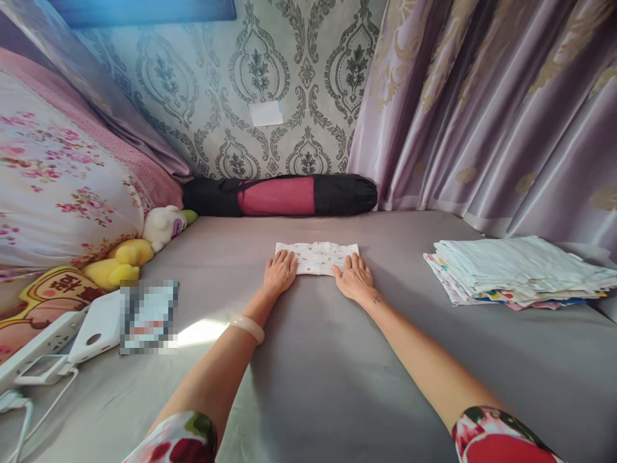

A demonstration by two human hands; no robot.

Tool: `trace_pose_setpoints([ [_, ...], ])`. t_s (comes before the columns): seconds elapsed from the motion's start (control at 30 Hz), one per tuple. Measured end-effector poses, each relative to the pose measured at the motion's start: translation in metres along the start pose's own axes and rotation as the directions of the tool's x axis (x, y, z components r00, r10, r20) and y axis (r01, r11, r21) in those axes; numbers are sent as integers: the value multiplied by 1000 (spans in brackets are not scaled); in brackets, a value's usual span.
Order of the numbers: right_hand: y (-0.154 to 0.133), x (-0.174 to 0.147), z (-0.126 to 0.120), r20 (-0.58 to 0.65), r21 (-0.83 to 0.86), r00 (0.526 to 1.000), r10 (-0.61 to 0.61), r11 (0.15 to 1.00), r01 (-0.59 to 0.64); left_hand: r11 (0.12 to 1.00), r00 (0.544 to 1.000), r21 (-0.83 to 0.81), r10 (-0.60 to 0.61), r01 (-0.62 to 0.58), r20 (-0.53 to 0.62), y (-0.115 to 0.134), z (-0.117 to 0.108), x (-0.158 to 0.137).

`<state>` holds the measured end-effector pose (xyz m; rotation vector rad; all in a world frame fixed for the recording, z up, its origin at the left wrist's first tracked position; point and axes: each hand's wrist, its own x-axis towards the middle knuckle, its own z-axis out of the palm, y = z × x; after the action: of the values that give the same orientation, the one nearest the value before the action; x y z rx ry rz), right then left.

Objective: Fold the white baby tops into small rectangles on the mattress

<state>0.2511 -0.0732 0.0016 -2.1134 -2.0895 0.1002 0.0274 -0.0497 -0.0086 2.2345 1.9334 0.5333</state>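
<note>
A small folded white cloth (315, 258) with a tiny scattered print lies flat on the grey sheet (308, 360). My left hand (280, 271) rests palm down on its left end, fingers stretched out. On the right end lies my right hand (355, 278), also flat, with the fingers extended and the thumb pointing inward. Both hands press on the cloth from above and neither grips it. What is under the palms is hidden.
At right sits a stack of folded cloths (525, 267). A black and pink rolled bag (277, 195) lies along the wall. Plush toys (166, 226), a power strip (43, 347), a white box-shaped device (99, 326) and a blurred-out item (149, 316) are at left.
</note>
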Motion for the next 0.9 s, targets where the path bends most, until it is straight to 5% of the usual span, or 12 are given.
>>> trace_pose_setpoints([
  [0.23, -16, 12, -10, 24, -63, 999, 33, 997, -32, 992, 1000, 123, 11, -12, 12, 13, -6, 7],
  [0.47, -37, 27, -14, -33, 46, 952, -306, 951, 307, 984, 985, 37, 172, -173, 27, 47, -3, 18],
  [0.9, -32, 35, 15, -22, 80, 959, -281, 956, 282, 988, 988, 64, 134, -138, 74, 38, 24, 27],
])
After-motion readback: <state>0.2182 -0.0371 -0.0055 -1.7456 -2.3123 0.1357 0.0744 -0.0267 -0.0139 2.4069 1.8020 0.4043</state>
